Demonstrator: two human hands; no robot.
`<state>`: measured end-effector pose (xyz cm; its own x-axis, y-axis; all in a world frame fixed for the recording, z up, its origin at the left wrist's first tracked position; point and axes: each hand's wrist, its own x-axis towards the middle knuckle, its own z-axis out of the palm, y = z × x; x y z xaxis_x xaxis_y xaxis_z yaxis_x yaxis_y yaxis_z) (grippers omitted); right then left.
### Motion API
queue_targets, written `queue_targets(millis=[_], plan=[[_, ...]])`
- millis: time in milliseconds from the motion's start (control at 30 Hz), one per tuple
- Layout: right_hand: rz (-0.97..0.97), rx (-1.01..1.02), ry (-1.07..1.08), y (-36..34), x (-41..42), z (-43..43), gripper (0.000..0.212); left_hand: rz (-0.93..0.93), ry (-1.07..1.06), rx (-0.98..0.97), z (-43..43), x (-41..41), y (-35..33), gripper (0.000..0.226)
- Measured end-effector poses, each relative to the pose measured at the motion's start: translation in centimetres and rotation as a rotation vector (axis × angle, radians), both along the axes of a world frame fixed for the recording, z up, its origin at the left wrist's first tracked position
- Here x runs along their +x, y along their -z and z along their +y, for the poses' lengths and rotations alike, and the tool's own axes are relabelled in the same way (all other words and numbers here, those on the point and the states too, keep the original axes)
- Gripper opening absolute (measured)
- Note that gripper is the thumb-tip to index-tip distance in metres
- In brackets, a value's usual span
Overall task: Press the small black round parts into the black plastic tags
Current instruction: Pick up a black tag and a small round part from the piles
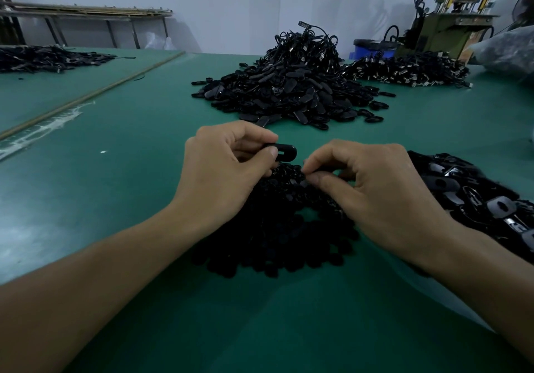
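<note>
head view: the left hand's thumb (271, 153) and forefinger are clamped on one black plastic tag (286, 152), an oblong, round-ended piece with a long slot through it, held flat just above the middle of the worktop. the left hand (228, 167) has its other fingers curled under. just beside it, the right hand (372, 187) brings its thumb and forefinger tips together at the top of the heap of small black round parts (274, 228); whether a part sits between them is too dark and blurred to tell. the heap is matt, low and spread out, lying between both wrists toward the near edge of the green worktop (130, 147). against the right forearm, toward the right edge, lies a pile of glossy tags (476, 196). farther back at the middle stands a tall pile of tags (291, 89) topped with looped cords, and near the far right corner a pile of metal-tipped pieces (404, 69). a flat dark pile (43, 58) lies at the far left edge. bare green surface runs from the left hand out to the left edge, crossed by a diagonal seam (86, 95), and fills the near edge between the forearms.
</note>
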<state>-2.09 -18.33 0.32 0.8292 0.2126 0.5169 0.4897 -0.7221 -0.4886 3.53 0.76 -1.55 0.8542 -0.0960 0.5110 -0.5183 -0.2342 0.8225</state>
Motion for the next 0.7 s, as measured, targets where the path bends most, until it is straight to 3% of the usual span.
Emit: queue_targets(millis=[267, 700], plan=[[-0.085, -0.016, 0.048, -0.2, 0.05, -0.11, 0.014, 0.001, 0.001, -0.002, -0.06, -0.05, 0.01, 0.022], [-0.079, 0.194, 0.041, -0.09, 0.06, 0.29, 0.015, -0.009, 0.032, 0.037, -0.36, -0.74, -0.22, 0.019]])
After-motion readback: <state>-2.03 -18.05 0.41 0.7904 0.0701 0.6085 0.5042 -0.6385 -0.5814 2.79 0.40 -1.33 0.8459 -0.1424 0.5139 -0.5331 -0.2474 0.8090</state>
